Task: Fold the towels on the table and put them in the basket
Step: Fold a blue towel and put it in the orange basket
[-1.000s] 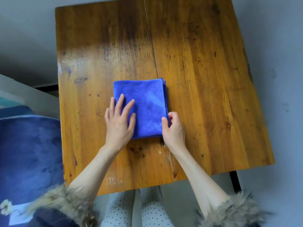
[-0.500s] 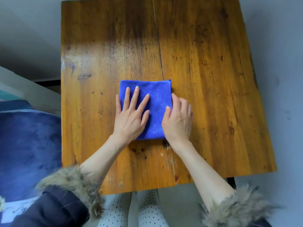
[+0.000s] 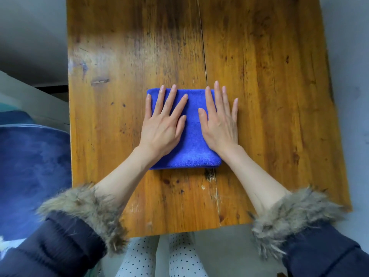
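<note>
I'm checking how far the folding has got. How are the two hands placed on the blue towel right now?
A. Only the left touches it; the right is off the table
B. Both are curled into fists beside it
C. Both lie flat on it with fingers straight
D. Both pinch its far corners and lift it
C: the left hand and the right hand both lie palm-down, fingers spread straight, on the folded blue towel, which rests flat on the wooden table.

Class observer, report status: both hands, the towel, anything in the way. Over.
Left hand and right hand flat, fingers straight, pressing blue towel. Towel folded square on wooden table. No basket in view. Nothing obstructing.
</note>
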The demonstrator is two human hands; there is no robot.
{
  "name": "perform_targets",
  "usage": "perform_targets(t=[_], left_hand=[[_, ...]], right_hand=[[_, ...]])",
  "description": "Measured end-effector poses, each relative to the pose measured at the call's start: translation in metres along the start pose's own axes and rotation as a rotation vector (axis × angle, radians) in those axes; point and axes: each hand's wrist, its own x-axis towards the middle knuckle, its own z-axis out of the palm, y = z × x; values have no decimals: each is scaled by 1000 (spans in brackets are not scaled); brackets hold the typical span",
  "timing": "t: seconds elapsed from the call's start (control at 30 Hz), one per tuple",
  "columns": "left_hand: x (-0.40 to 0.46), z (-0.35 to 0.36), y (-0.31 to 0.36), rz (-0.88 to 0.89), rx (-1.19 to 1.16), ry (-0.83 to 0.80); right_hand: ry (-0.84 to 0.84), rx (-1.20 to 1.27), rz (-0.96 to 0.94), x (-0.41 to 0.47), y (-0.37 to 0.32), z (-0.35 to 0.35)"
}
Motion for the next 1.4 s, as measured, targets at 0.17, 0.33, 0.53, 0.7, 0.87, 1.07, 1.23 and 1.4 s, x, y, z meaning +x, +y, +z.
perform_targets(t=[0.17,0.33,0.53,0.7,0.87,1.07,1.23,1.4], left_hand=[[-42,-2,17,-36,-93,41],[-65,9,21,-42,31,-44],[-65,-2,19,-100,-230,-1],[-64,-21,-3,-511,-695,215],[-45,-40,-29,-879,-1161,-78],[-30,-54,-45,-866,-1442,-467],[-22,-59,-48,-790,-1385,-572],[-25,-55,-40,-789,-1342,-476]], right_hand=[[85,78,-56,-48,-12,-1],[-60,-12,-4,-75,-4,11],[62,259,161,-75,-12,-2],[92,606,547,-57,-7,-19],[-165,807,753,-29,5,-28],[-432,761,720,-7,4,-40],[-471,847,746,0,0,-42],[-448,941,694,-6,5,-48]])
